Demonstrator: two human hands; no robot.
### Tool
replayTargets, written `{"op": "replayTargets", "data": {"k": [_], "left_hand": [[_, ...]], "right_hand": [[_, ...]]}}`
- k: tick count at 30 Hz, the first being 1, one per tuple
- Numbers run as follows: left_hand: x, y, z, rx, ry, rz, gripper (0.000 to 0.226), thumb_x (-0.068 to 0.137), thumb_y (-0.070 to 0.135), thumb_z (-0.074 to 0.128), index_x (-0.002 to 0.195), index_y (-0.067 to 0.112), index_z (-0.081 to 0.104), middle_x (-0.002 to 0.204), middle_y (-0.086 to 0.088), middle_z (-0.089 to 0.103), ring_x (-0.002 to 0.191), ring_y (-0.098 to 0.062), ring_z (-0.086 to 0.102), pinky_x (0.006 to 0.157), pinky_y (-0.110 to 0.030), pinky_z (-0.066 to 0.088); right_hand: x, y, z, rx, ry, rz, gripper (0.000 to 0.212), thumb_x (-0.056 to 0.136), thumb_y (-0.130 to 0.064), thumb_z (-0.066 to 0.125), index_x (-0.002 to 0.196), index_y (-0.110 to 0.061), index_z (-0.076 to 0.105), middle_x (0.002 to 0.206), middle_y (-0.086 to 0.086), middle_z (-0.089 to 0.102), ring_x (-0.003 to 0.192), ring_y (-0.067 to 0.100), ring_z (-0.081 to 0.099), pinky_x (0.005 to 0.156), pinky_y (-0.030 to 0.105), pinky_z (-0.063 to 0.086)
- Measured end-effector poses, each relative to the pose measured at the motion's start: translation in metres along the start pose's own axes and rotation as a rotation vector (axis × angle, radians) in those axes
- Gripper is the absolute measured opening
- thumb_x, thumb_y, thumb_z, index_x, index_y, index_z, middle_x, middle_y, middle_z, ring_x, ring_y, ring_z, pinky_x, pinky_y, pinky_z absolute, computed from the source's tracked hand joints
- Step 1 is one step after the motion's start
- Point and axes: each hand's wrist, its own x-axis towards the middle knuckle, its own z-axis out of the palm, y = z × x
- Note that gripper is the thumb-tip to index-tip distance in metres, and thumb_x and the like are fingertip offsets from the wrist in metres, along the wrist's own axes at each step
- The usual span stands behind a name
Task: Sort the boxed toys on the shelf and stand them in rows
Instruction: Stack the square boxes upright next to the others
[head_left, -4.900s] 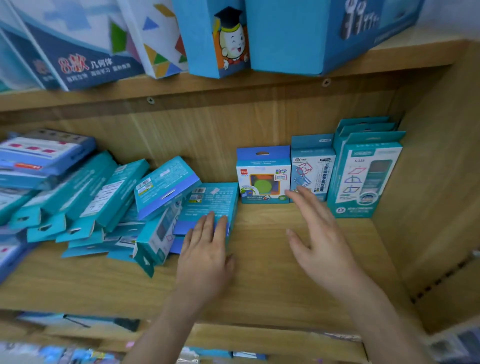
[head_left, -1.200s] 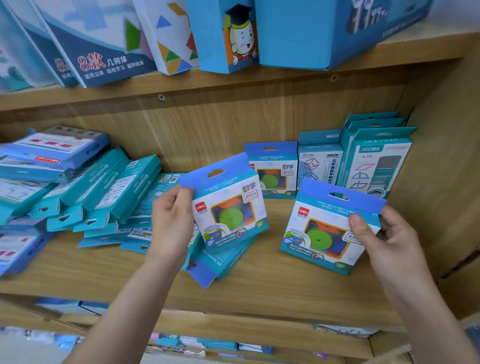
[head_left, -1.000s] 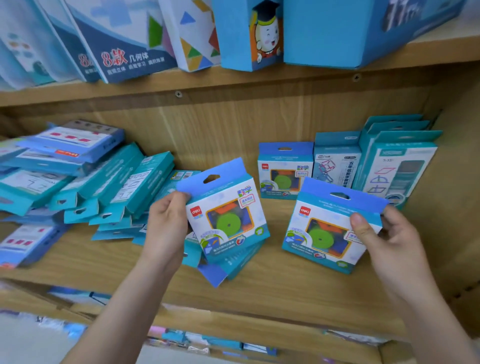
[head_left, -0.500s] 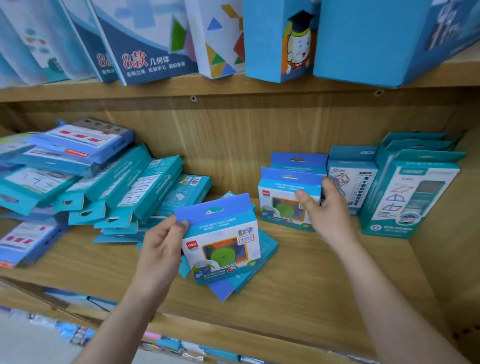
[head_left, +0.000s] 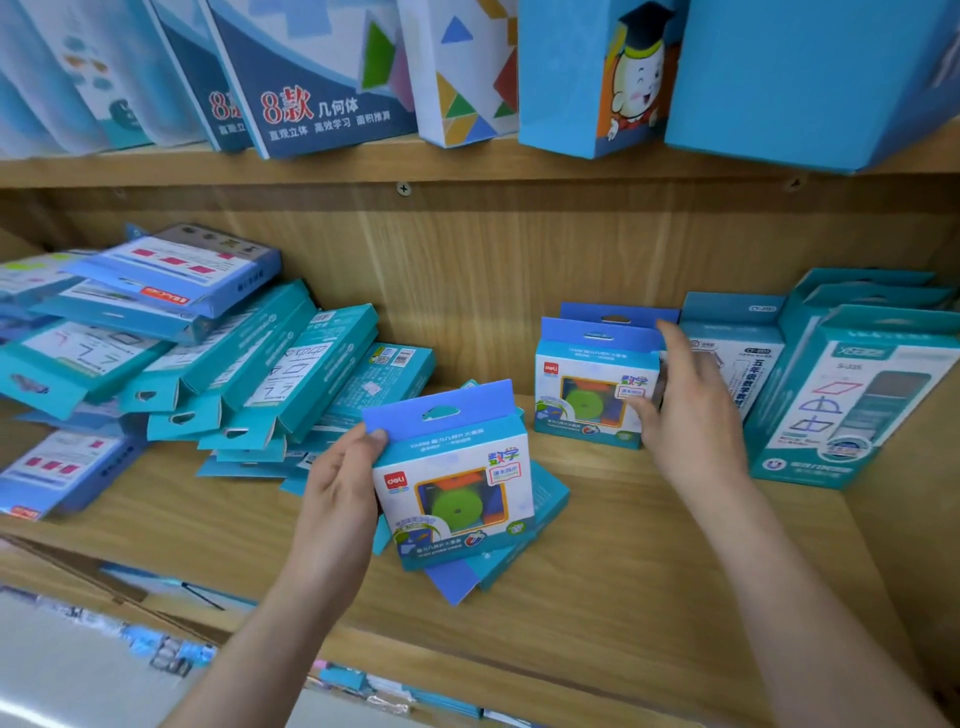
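Note:
My left hand (head_left: 337, 499) grips a blue boxed toy with a green disc (head_left: 454, 483) by its left edge, holding it upright above the wooden shelf (head_left: 623, 582). A second box of the same kind (head_left: 589, 382) stands on the shelf in front of a third (head_left: 618, 313) at the back wall. My right hand (head_left: 691, 415) touches the right edge of that front box, fingers fairly straight and thumb on its face. Taller teal boxes (head_left: 852, 395) stand in a row to the right.
A loose heap of teal and blue boxes (head_left: 218, 364) lies on the shelf's left half. Flat boxes (head_left: 519, 540) lie under the one I hold. Large boxes (head_left: 322, 78) line the upper shelf. The cabinet's side wall (head_left: 914, 519) closes the right end.
My right hand carried its box back, stood it in front of the one at the wall and loosened its hold. My left hand lowered its box slightly.

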Motion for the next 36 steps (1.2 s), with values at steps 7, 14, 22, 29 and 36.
{"op": "replayTargets", "data": {"k": [7, 14, 22, 29, 36], "left_hand": [[0.002, -0.009, 0.009, -0.131, 0.166, -0.049, 0.017, 0.091, 0.022, 0.050, 0.082, 0.012, 0.059, 0.090, -0.017, 0.067, 0.080, -0.032, 0.062, 0.070, -0.044, 0.046], [0.005, 0.021, 0.055, -0.116, -0.009, 0.084, 0.020, 0.094, 0.014, 0.047, 0.078, 0.015, 0.059, 0.064, 0.015, 0.064, 0.058, 0.008, 0.058, 0.058, -0.009, 0.045], [0.037, 0.016, 0.112, -0.022, -0.463, 0.116, 0.036, 0.085, 0.023, 0.066, 0.117, 0.010, 0.055, 0.104, 0.001, 0.070, 0.090, -0.009, 0.068, 0.075, -0.021, 0.052], [0.061, -0.027, 0.117, 0.286, -0.465, 0.108, 0.094, 0.065, 0.009, 0.081, 0.141, 0.017, 0.026, 0.116, 0.014, 0.063, 0.102, -0.007, 0.065, 0.096, -0.042, 0.050], [0.071, -0.035, 0.123, 0.318, -0.461, 0.123, 0.058, 0.076, 0.003, 0.076, 0.121, 0.027, 0.049, 0.107, 0.002, 0.071, 0.097, -0.015, 0.069, 0.090, -0.047, 0.053]], "right_hand": [[-0.023, -0.024, -0.009, 0.191, 0.084, -0.109, 0.068, 0.080, -0.021, 0.072, 0.139, -0.026, 0.040, 0.110, 0.005, 0.042, 0.090, 0.008, 0.049, 0.080, 0.028, 0.044], [-0.063, -0.038, -0.027, 0.889, -0.483, -0.080, 0.061, 0.076, -0.038, 0.073, 0.131, -0.042, 0.045, 0.123, -0.019, 0.061, 0.116, 0.005, 0.057, 0.097, 0.042, 0.048], [-0.041, -0.001, -0.017, 0.638, -0.059, 0.047, 0.044, 0.079, -0.009, 0.073, 0.113, -0.029, 0.055, 0.101, -0.016, 0.069, 0.096, 0.005, 0.065, 0.085, 0.030, 0.052], [-0.049, 0.009, 0.018, 0.285, -0.084, 0.121, 0.065, 0.081, -0.012, 0.071, 0.137, -0.007, 0.039, 0.136, 0.011, 0.041, 0.125, 0.026, 0.042, 0.099, 0.033, 0.035], [-0.035, 0.010, 0.013, 0.556, -0.218, 0.269, 0.066, 0.091, -0.014, 0.056, 0.147, -0.016, 0.023, 0.137, 0.002, 0.051, 0.125, 0.021, 0.049, 0.094, 0.025, 0.037]]}}
